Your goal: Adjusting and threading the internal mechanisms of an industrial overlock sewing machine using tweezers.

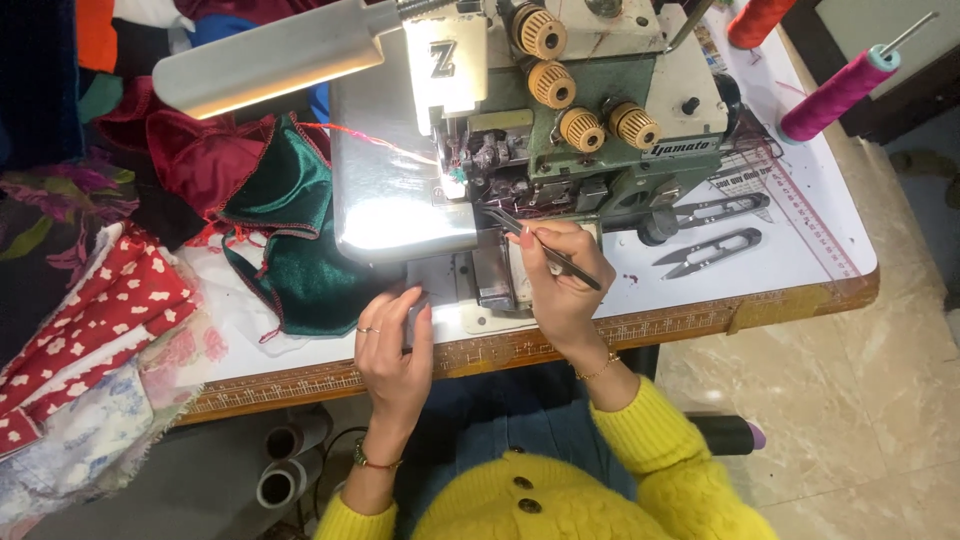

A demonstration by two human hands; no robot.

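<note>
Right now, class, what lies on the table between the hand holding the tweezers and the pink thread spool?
In the head view, two thread snips lie on the white table between the right hand and the pink spool.

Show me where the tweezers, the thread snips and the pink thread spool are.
tweezers (545, 250), head view, middle of the shaft, in the right hand (565, 285).
thread snips (712, 250), head view, on the blades.
pink thread spool (835, 95), head view, wound thread.
</note>
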